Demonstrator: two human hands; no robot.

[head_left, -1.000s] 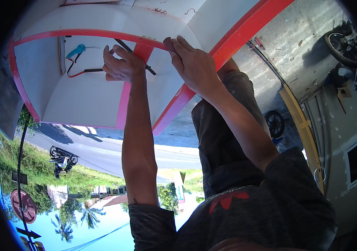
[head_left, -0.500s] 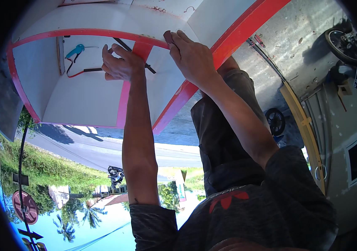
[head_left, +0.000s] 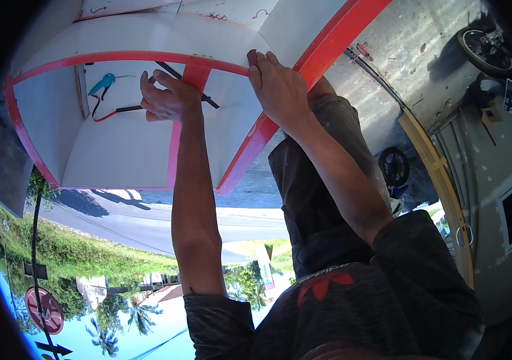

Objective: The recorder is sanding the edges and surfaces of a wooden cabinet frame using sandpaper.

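A small dark-brown piece (head_left: 251, 57) is held at the red rim (head_left: 226, 65) of a white box (head_left: 118, 159), upper centre.

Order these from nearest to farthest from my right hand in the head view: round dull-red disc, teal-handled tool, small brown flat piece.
1. Small brown flat piece, held in the right hand.
2. Teal-handled tool, left, inside the red-edged white box.
3. Round dull-red disc, outdoors, lower left.

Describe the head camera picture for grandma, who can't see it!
A person's right hand holds a small brown piece at the red edge of a white box. Their left hand is loosely curled; a teal tool sits inside.
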